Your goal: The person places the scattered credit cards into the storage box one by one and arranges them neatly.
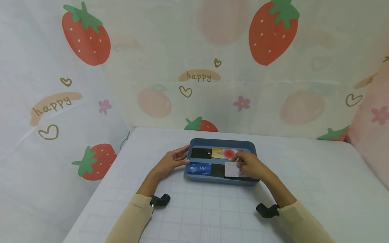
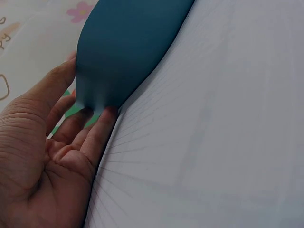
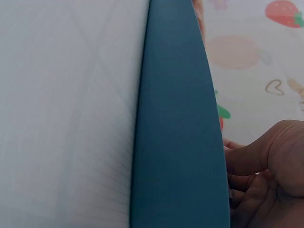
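A blue rectangular tray (image 1: 222, 181) stands on the table with several cards in two rows. My left hand (image 1: 170, 162) touches the tray's left end with its thumb and fingertips; in the left wrist view the hand (image 2: 52, 152) lies against the tray's outer wall (image 2: 123, 42). Over the right part of the tray, my right hand (image 1: 253, 165) pinches a white card (image 1: 231, 170) with curled fingers. That card overlaps a black card (image 1: 217, 170) in the near row. In the right wrist view, the tray wall (image 3: 180, 123) hides the fingertips of the hand (image 3: 270, 175).
A blue VIP card (image 1: 200, 168) lies at the near left of the tray. Behind it are a black card (image 1: 200, 153), a yellow card (image 1: 217, 153) and a white card with a red circle (image 1: 228, 154). A strawberry-print cloth (image 1: 200, 104) hangs behind the white table (image 1: 188, 216).
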The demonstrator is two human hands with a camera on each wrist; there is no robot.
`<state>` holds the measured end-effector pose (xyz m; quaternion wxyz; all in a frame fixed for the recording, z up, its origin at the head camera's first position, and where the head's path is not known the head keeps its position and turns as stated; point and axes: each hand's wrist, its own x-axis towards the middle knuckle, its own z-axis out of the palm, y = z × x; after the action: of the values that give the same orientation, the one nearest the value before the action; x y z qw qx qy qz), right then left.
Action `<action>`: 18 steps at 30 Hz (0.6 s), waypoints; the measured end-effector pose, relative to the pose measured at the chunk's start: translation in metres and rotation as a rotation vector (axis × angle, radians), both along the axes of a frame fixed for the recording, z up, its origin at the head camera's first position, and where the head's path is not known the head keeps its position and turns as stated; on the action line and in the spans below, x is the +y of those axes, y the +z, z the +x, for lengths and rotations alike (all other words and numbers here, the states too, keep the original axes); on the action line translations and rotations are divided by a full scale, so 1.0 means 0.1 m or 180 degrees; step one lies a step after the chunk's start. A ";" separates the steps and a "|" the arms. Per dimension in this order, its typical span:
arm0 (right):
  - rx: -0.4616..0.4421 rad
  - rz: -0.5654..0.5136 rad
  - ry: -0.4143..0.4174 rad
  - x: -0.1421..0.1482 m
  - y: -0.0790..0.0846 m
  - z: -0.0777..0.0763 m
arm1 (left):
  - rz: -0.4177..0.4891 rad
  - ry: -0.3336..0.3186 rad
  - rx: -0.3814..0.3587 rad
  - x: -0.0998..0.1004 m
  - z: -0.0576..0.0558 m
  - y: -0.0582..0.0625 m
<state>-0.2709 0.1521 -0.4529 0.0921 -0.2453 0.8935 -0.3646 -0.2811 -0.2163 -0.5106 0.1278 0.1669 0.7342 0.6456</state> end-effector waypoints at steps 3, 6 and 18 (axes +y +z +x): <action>0.0000 0.0000 -0.0026 -0.01 -0.02 0.00 | -0.0001 -0.0013 0.0013 0.00 -0.02 0.00; 0.0014 0.0027 -0.0046 -0.02 -0.04 -0.01 | -0.0012 -0.0005 0.0021 0.00 -0.02 -0.01; -0.0022 0.0016 -0.0045 -0.06 -0.10 -0.06 | 0.0010 -0.0026 0.0072 -0.01 -0.05 -0.05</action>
<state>-0.2764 0.1457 -0.4625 0.0932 -0.2375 0.8958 -0.3639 -0.2864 -0.2174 -0.5153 0.1219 0.1773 0.7339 0.6443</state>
